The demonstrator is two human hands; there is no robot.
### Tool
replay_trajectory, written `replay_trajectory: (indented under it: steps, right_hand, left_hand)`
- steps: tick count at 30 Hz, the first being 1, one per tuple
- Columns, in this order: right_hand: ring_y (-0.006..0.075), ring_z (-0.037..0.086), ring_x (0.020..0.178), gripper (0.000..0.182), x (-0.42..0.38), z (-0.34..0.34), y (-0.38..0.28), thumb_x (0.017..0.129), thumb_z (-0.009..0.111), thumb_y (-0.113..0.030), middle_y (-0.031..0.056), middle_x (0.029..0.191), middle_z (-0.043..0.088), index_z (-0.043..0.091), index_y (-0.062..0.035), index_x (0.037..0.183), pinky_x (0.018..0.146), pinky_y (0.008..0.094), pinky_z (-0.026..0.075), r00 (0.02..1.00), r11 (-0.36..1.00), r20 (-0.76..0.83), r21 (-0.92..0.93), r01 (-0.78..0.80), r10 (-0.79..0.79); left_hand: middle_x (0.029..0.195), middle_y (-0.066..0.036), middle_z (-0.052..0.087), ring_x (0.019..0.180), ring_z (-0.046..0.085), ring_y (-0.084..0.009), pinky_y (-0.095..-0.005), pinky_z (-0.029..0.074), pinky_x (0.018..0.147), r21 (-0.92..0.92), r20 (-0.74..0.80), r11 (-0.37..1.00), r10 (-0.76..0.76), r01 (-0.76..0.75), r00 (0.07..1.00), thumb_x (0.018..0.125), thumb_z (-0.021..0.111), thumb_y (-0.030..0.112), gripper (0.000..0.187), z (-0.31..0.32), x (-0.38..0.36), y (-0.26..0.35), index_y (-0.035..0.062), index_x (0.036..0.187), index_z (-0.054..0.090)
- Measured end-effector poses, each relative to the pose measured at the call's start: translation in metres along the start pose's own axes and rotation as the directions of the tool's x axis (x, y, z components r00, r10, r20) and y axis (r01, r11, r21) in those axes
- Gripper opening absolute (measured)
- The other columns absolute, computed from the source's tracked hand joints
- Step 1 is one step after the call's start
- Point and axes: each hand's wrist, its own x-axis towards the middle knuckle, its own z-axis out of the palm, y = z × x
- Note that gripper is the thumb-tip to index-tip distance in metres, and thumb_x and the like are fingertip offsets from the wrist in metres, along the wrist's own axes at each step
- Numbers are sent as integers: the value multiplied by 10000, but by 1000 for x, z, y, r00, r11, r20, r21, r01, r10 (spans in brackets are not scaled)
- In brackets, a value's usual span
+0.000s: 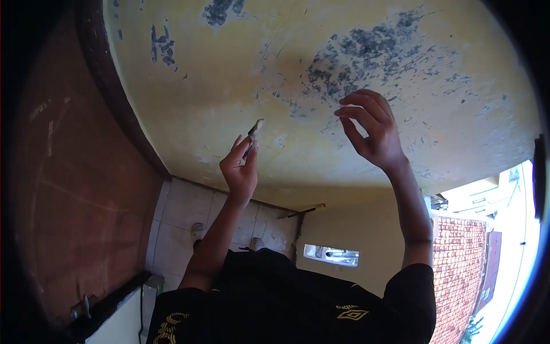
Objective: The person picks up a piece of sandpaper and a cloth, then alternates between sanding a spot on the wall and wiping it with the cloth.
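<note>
A small flat scraper (253, 136) with a pale lump on its tip is held in my left hand (240, 170), the fingers and thumb closed round its dark lower part. The tip points up at the yellow wall (217, 123). My right hand (375, 133) is raised higher, holding nothing visible. Its fingers curve loosely apart, with the thumb tip close to the index fingertip. Just beyond those fingertips lies a large worn patch (366, 51) of grey flecks where the paint has come off.
A brown door (91, 183) stands at left inside a dark frame. Below are floor tiles (186, 200) and my feet. A yellow-ended tool (312, 208) lies by the wall's foot. A low wall has a narrow opening (331, 255); a brick wall (458, 258) is outside at right.
</note>
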Motion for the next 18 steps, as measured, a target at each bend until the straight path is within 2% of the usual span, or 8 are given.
replay_trajectory:
  steps: [2,6,7,9,10,12,15,18]
  right_hand:
    - [277,645,1248,235,23,3,29,839,787,-55,39,1215,720,744,-123,1060,1082,468,527,971,968,44,-72,239,-237]
    - [259,619,1323,298,50,38,53,855,783,-110,40,1279,710,755,-124,1152,1190,461,467,875,868,110,-114,483,-472]
    - [254,610,1343,320,52,46,56,859,783,-129,42,1292,709,756,-124,1178,1214,455,449,833,827,127,-111,551,-538]
    - [251,605,1354,330,56,55,60,857,785,-134,40,1298,707,756,-122,1185,1223,451,440,798,795,149,-97,599,-584]
    - [249,600,1364,340,59,59,62,855,786,-139,38,1305,705,756,-120,1193,1233,447,431,777,770,154,-114,628,-611]
    - [244,589,1384,366,61,61,66,828,804,-146,29,1308,707,758,-123,1191,1250,461,414,761,754,145,-110,648,-632]
    - [243,588,1388,388,67,57,65,806,816,-151,23,1310,712,760,-133,1189,1257,470,404,777,774,117,-78,629,-619]
    - [247,591,1388,401,53,52,63,791,823,-150,24,1317,716,762,-146,1187,1258,476,399,806,805,104,-65,590,-582]
  left_hand:
    - [1280,-150,756,1202,723,-252,-565,336,1235,98,-125,973,218,-207,968,1018,649,-23,331,48,6,-8,-34,1348,676]
    - [1625,-205,483,1526,439,-379,-655,201,1253,385,29,869,324,-310,946,1067,596,120,566,109,10,-20,18,1600,434]
    - [1625,-205,483,1526,439,-379,-655,201,1253,393,5,875,304,-281,953,1067,596,120,566,119,4,-25,18,1600,434]
    - [1720,-248,284,1611,247,-401,-698,74,1251,585,112,769,239,-259,964,1078,575,374,752,135,-2,-31,-14,1651,281]
    - [1720,-248,284,1611,247,-401,-698,74,1251,592,96,767,237,-247,967,1078,575,374,752,139,-2,-31,-14,1651,281]
    - [1735,-277,208,1632,161,-409,-720,-16,1235,690,108,702,145,-179,984,1054,531,569,910,142,4,-28,-48,1652,233]
    - [1727,-276,233,1631,176,-400,-734,-22,1226,653,15,739,206,-166,978,1037,542,606,931,138,39,-1,-44,1644,269]
    - [1723,-276,244,1628,192,-399,-741,-20,1222,621,102,750,209,-226,973,1010,558,656,974,145,14,-18,-47,1634,301]
